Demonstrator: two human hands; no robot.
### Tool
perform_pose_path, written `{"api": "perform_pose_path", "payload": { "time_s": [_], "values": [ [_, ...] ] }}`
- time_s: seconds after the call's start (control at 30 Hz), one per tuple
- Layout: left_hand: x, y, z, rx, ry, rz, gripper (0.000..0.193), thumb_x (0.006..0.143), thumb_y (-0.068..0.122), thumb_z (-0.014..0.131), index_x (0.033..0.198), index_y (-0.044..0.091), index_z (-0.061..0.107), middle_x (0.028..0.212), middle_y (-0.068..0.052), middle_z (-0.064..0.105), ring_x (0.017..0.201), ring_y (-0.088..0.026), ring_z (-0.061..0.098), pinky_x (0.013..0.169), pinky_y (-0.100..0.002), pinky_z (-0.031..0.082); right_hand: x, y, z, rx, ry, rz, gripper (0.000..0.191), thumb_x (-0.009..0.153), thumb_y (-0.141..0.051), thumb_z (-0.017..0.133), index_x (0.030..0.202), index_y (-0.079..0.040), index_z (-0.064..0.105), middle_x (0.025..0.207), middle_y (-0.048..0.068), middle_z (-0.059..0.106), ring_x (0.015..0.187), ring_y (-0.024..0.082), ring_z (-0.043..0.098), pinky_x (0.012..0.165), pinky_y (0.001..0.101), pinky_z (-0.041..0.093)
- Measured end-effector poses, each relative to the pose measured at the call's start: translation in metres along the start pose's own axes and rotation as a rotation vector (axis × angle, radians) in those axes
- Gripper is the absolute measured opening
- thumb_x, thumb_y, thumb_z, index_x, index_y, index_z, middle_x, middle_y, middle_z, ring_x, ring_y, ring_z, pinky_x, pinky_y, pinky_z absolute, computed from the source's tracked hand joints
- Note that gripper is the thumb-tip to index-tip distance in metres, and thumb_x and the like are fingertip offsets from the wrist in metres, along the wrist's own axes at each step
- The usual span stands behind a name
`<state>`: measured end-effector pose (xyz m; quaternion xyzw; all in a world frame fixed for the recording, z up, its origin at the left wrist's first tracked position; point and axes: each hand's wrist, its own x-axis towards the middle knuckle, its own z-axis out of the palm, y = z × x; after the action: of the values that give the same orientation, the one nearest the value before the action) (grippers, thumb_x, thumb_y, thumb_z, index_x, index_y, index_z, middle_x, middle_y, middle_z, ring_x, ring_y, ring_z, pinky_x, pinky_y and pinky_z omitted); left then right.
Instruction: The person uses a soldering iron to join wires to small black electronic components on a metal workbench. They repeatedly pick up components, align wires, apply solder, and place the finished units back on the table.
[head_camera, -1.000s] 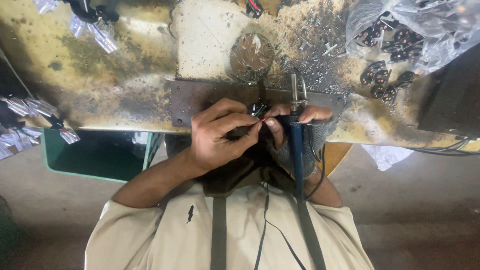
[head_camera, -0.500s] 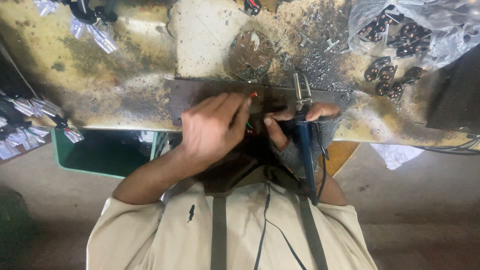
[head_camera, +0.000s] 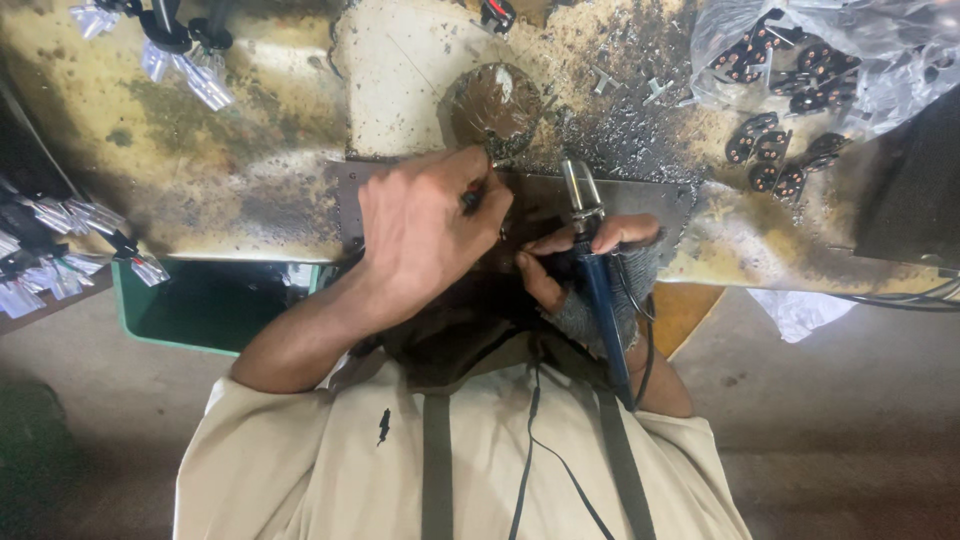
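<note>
A stained, scorched yellow worktop fills the upper half of the frame, with a dark metal plate lying along its near edge at centre. A clear plastic bag of small dark round parts sits at upper right, and a green bin shows under the worktop edge at left. The left hand, at centre, has its fingers pinched around a small dark part held over the plate. Just right of it, the right hand has its fingers clenched around a blue-handled soldering iron, whose metal barrel lies over the plate. A brown round pad lies just above the plate.
</note>
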<state>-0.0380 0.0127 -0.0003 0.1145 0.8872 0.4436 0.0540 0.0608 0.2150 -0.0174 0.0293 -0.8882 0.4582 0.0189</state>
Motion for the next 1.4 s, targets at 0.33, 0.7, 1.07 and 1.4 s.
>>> {"api": "perform_pose_path", "payload": {
  "time_s": [0.33, 0.7, 1.07, 1.4],
  "values": [
    [-0.05, -0.002, 0.018, 0.017, 0.21, 0.131, 0.008, 0.098, 0.011, 0.079, 0.103, 0.008, 0.074, 0.086, -0.006, 0.067, 0.067, -0.025, 0.067, 0.058, -0.037, 0.053, -0.004, 0.032, 0.037, 0.377, 0.082, 0.066, 0.047, 0.098, -0.016, 0.082, 0.113, -0.01, 0.038, 0.115, 0.001, 0.062, 0.105, 0.012, 0.064, 0.092, 0.0218, 0.052],
    [-0.05, 0.001, 0.007, -0.284, 0.043, 0.059, 0.006, 0.094, 0.013, 0.078, 0.099, 0.009, 0.077, 0.084, -0.005, 0.07, 0.066, -0.021, 0.07, 0.056, -0.033, 0.053, 0.015, 0.009, 0.02, -0.045, 0.024, -0.079, 0.051, 0.086, -0.013, 0.089, 0.109, -0.007, 0.043, 0.102, 0.011, 0.066, 0.089, 0.019, 0.066, 0.082, 0.0297, 0.052],
    [-0.026, -0.01, -0.016, -0.431, -0.366, 0.102, 0.003, 0.092, 0.013, 0.074, 0.09, 0.013, 0.076, 0.083, -0.006, 0.073, 0.068, -0.023, 0.073, 0.057, -0.035, 0.052, 0.011, 0.011, 0.018, 0.126, -0.04, -0.073, 0.053, 0.092, -0.012, 0.082, 0.117, -0.008, 0.036, 0.119, 0.012, 0.065, 0.098, 0.018, 0.064, 0.091, 0.0286, 0.051],
    [-0.027, -0.008, -0.011, -0.073, -0.163, 0.226, 0.011, 0.093, 0.01, 0.072, 0.099, 0.004, 0.066, 0.087, -0.013, 0.059, 0.072, -0.037, 0.066, 0.061, -0.046, 0.053, 0.003, 0.019, 0.02, 0.12, -0.078, -0.075, 0.048, 0.091, -0.003, 0.08, 0.114, -0.006, 0.038, 0.111, 0.01, 0.058, 0.094, 0.015, 0.058, 0.084, 0.0258, 0.047]
  ]
}}
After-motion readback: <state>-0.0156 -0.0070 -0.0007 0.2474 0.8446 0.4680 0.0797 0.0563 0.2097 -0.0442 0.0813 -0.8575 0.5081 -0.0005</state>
